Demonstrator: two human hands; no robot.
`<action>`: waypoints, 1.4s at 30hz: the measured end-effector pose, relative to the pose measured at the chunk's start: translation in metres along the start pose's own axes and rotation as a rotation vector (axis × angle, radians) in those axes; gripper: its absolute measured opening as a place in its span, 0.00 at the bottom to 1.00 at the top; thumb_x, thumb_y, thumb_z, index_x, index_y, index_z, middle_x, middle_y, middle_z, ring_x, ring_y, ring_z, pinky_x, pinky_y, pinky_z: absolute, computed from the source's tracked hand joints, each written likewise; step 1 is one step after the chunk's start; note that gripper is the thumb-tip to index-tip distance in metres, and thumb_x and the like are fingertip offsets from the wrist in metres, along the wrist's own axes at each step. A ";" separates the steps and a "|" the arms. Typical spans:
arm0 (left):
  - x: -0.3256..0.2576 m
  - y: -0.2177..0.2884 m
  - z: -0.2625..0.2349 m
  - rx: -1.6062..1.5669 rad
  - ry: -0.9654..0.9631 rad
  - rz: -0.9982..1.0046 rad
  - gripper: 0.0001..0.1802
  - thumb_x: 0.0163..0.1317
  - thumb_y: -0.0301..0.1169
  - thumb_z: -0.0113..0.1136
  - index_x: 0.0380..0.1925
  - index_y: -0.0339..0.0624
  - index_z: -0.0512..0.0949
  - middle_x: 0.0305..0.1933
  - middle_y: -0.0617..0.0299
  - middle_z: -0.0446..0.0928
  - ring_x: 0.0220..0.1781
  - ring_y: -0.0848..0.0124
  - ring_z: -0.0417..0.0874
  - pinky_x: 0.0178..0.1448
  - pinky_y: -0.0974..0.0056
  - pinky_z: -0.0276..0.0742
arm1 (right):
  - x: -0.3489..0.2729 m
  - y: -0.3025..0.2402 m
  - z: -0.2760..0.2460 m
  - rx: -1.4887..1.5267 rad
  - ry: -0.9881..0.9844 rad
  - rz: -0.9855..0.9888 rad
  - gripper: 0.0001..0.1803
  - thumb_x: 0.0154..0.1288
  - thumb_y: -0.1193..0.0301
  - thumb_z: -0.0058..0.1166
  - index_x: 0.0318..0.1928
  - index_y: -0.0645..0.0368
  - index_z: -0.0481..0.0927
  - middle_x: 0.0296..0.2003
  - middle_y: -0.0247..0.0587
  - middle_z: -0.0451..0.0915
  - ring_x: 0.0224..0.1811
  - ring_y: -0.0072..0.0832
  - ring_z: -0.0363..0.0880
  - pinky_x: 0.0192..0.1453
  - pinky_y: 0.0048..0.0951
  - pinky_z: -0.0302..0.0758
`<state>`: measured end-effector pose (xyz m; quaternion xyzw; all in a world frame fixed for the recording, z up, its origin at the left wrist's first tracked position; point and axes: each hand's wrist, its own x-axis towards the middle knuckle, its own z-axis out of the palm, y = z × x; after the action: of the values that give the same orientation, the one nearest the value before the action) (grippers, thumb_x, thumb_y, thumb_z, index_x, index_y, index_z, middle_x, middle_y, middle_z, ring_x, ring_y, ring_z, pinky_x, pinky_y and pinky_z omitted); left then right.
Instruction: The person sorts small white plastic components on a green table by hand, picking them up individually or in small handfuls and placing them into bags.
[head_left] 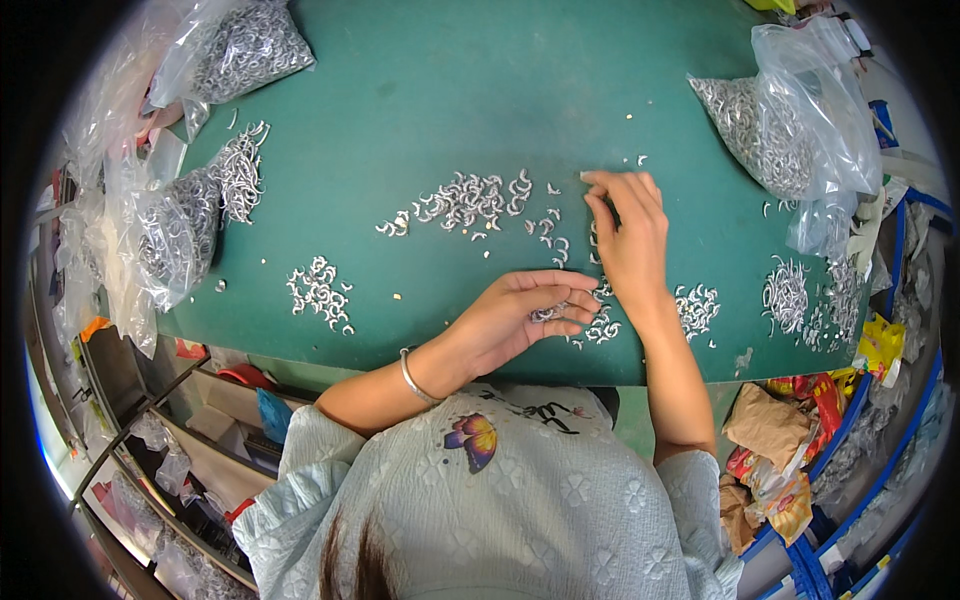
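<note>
My left hand (515, 318) is palm up near the table's front edge, its fingers curled over several small silver crescent-shaped metal pieces (548, 313). Beyond it, my right hand (632, 225) is bent over the table, with thumb and forefinger tips a little apart and no piece visible between them. A few loose crescent pieces (546, 228) lie just left of that hand. Farther left is the main loose pile of crescent pieces (465, 200). Close to my left fingertips sits a small heap of pieces (603, 326), partly hidden by the hand.
More crescent pieces lie in heaps at the left (319, 293), right of my forearm (697, 310) and far right (786, 295). Filled clear plastic bags stand at the left (180, 230), back left (250, 50) and back right (765, 135) of the green table (450, 90).
</note>
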<state>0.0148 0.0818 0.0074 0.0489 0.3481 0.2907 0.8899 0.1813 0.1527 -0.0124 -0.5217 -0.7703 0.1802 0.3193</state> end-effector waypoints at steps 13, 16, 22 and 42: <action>-0.001 -0.011 -0.007 -0.084 -0.088 -0.001 0.14 0.72 0.31 0.48 0.49 0.33 0.77 0.35 0.62 0.75 0.35 0.74 0.75 0.43 0.69 0.75 | 0.028 0.023 -0.027 -0.035 0.067 0.117 0.17 0.54 0.81 0.60 0.46 0.61 0.80 0.38 0.43 0.80 0.37 0.38 0.75 0.44 0.34 0.73; -0.003 -0.012 -0.004 -0.028 -0.039 0.008 0.12 0.70 0.27 0.50 0.48 0.32 0.78 0.37 0.61 0.77 0.38 0.74 0.77 0.46 0.68 0.76 | 0.018 0.021 -0.027 -0.006 -0.067 0.126 0.14 0.55 0.84 0.57 0.44 0.64 0.79 0.34 0.45 0.78 0.37 0.42 0.74 0.46 0.36 0.72; -0.008 -0.019 -0.014 -0.006 0.020 0.113 0.13 0.66 0.21 0.50 0.47 0.32 0.78 0.41 0.59 0.78 0.43 0.72 0.79 0.51 0.66 0.77 | -0.004 -0.014 -0.049 0.248 -0.296 0.262 0.14 0.53 0.84 0.58 0.43 0.63 0.80 0.32 0.43 0.78 0.34 0.40 0.73 0.41 0.35 0.72; -0.018 -0.022 -0.014 -0.041 0.058 0.200 0.11 0.67 0.23 0.50 0.44 0.32 0.79 0.38 0.59 0.77 0.41 0.71 0.78 0.52 0.65 0.76 | -0.021 -0.026 -0.016 0.141 -0.277 0.006 0.15 0.51 0.83 0.61 0.41 0.57 0.81 0.32 0.34 0.79 0.37 0.32 0.74 0.44 0.33 0.64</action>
<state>0.0055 0.0518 0.0012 0.0568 0.3610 0.3864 0.8469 0.1796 0.1223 0.0084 -0.4704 -0.7909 0.3050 0.2453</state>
